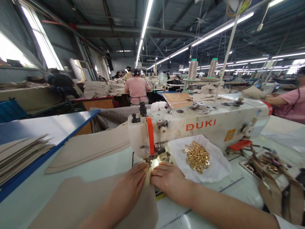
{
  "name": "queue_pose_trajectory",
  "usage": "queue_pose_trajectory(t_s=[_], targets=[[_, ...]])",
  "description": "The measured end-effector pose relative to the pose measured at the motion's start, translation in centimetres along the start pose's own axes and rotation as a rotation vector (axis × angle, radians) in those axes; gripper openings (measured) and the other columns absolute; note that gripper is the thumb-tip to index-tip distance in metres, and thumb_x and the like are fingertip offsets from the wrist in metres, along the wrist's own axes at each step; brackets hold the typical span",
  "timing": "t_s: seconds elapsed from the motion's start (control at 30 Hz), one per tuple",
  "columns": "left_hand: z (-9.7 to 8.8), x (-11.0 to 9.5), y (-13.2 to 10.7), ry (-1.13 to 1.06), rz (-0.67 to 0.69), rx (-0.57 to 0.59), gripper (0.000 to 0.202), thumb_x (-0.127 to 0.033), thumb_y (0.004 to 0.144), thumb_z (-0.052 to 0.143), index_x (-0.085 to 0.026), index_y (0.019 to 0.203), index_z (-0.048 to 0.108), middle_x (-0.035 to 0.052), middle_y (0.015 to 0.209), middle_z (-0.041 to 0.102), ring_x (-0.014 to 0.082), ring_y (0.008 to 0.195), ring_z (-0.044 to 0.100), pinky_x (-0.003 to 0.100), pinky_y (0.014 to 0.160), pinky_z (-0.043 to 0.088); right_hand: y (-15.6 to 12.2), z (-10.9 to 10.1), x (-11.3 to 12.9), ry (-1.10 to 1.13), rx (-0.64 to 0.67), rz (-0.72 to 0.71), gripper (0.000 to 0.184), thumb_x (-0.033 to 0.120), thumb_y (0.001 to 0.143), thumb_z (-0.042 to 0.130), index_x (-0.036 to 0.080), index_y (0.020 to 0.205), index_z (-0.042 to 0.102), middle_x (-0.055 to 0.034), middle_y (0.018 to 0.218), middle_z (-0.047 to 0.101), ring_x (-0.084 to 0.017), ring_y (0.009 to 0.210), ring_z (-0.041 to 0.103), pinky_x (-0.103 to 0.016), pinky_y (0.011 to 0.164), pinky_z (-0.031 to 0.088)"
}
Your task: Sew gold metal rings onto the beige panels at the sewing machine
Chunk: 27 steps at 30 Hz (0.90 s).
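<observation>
A beige fabric panel (95, 194) lies on the sewing machine's table, its edge under the needle area. My left hand (130, 184) rests flat on this panel, fingers stretched toward the presser foot (149, 161). Just right of the needle, my right hand (168, 179) has its fingers bent together at the panel's edge; the fingertips are partly hidden. The white sewing machine (176, 127), with a red strip at its head, stands over both hands. A small lamp lights the spot between them.
Gold metal rings (197, 156) lie heaped on a white cloth (219, 168) right of the needle. A tray (267, 165) of tools and straps sits farther right. Another beige panel (88, 149) lies behind; stacked pieces (21, 156) are at left. Co-workers sit ahead and at right.
</observation>
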<state>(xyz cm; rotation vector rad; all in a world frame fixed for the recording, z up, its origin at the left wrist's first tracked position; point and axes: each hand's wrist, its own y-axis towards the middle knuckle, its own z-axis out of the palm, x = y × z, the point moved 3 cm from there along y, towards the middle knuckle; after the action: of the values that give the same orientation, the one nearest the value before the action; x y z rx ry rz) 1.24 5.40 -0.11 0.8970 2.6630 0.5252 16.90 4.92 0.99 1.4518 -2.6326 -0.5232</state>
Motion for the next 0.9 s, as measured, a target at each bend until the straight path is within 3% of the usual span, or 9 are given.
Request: queue_pose_trajectory(t_s=[0.23, 0.5, 0.9], targets=[[-0.4, 0.0, 0.5, -0.063, -0.041, -0.015, 0.032, -0.025, 0.091, 0.043, -0.018, 0.109, 0.069, 0.0085, 0.116, 0.072, 0.0231, 0.105, 0.067, 0.038, 0.097, 0.052, 0.5, -0.5, -0.1, 0.012, 0.093, 0.031, 0.004, 0.018, 0.087, 0.063, 0.014, 0.087, 0.065, -0.0038, 0.092, 0.071, -0.018, 0.088, 0.062, -0.029, 0.083, 0.043], [0.4, 0.5, 0.3, -0.032, -0.067, 0.007, 0.035, -0.024, 0.091, 0.041, -0.015, 0.11, 0.068, 0.0121, 0.117, 0.071, 0.0251, 0.107, 0.066, 0.042, 0.097, 0.052, 0.4, -0.5, -0.2, 0.051, 0.064, 0.036, 0.006, 0.016, 0.089, 0.059, 0.014, 0.088, 0.065, -0.0054, 0.092, 0.07, -0.018, 0.092, 0.061, -0.029, 0.089, 0.043], [-0.6, -0.1, 0.6, -0.071, -0.105, 0.003, 0.032, -0.022, 0.09, 0.042, -0.019, 0.107, 0.069, 0.0083, 0.114, 0.072, 0.0227, 0.104, 0.067, 0.038, 0.095, 0.053, 0.6, -0.3, -0.2, 0.034, 0.079, 0.036, 0.005, 0.017, 0.086, 0.064, 0.013, 0.089, 0.065, -0.0044, 0.094, 0.07, -0.019, 0.093, 0.061, -0.029, 0.087, 0.043]])
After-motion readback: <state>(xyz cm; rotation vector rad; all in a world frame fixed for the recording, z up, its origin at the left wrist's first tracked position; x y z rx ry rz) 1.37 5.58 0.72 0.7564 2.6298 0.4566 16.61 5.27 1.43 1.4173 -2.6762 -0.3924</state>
